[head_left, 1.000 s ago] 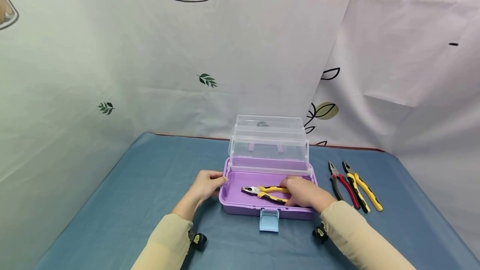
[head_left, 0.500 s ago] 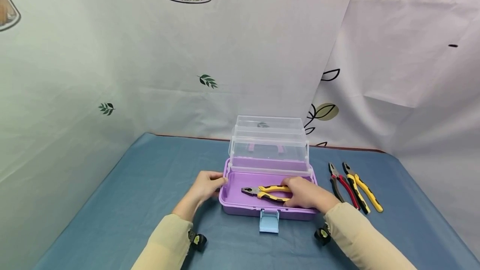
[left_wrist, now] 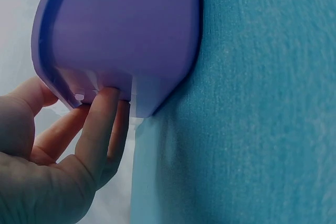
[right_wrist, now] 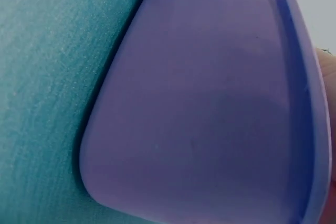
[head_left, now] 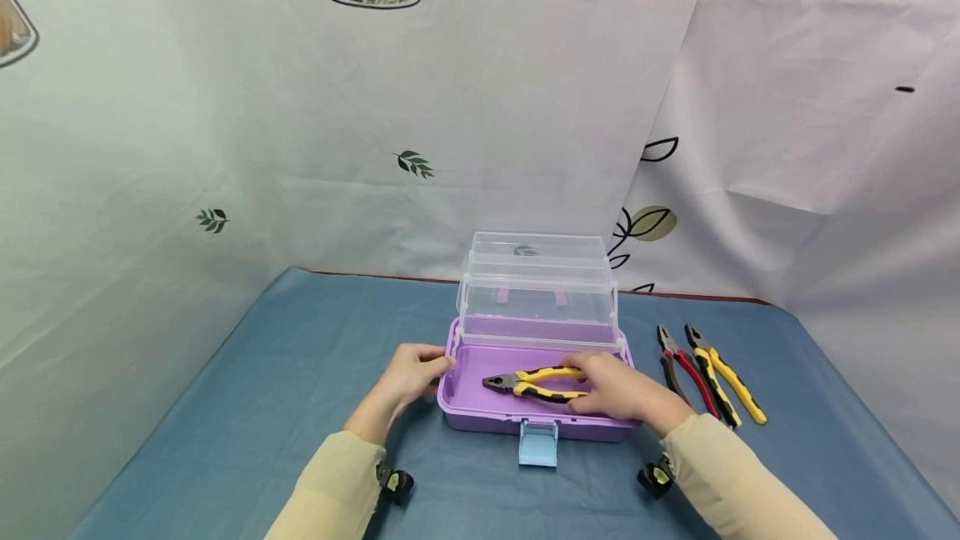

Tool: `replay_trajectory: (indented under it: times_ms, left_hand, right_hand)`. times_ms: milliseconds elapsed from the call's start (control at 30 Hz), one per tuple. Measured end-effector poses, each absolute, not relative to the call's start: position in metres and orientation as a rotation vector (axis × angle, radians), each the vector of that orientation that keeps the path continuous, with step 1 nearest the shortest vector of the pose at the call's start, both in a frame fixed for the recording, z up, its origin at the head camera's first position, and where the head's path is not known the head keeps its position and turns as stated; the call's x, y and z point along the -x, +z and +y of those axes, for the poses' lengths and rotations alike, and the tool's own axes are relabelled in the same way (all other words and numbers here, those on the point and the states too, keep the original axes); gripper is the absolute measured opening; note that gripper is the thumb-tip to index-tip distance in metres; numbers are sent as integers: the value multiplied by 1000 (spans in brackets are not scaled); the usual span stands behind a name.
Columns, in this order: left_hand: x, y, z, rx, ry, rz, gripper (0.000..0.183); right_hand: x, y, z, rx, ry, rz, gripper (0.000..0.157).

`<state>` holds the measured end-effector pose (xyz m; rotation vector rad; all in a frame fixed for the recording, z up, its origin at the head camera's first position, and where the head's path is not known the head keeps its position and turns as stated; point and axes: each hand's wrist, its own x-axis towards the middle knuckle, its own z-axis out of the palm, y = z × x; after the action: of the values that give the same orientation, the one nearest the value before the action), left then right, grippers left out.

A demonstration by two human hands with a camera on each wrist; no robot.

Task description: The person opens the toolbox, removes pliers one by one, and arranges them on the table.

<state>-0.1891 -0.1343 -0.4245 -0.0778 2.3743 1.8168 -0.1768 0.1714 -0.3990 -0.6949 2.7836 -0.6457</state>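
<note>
A purple toolbox (head_left: 480,423) lies on the table with its clear lid (head_left: 536,273) raised at the back and its light blue latch (head_left: 537,444) hanging in front. My left hand (head_left: 411,373) grips the left end, thumb at the rim; the left wrist view shows fingers (left_wrist: 98,129) against the end wall. Inside the box are combination pliers (head_left: 528,383) with yellow and black handles, their head pointing left. My right hand (head_left: 611,386) curves its fingers and thumb round the handle ends. In the right wrist view the box wall (right_wrist: 199,103) hides most of that hand.
On the table to the right of the box lie red and black pliers (head_left: 686,365) and another yellow and black pair (head_left: 723,373). A blue cloth (head_left: 300,365) covers the table. Pale printed fabric (head_left: 337,107) hangs behind it and at the sides.
My right hand has shifted slightly right, so more of the pliers' handles shows, and the handles stand a little wider apart. The left hand and the box stay as they were.
</note>
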Motion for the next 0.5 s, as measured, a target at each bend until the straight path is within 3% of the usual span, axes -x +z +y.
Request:
replay_trajectory:
  times_ms: [500]
  left_hand:
    - [189,-424,-134,78,1837,2359,31]
  right_hand:
    - [167,-400,182,775,-758,2777,53]
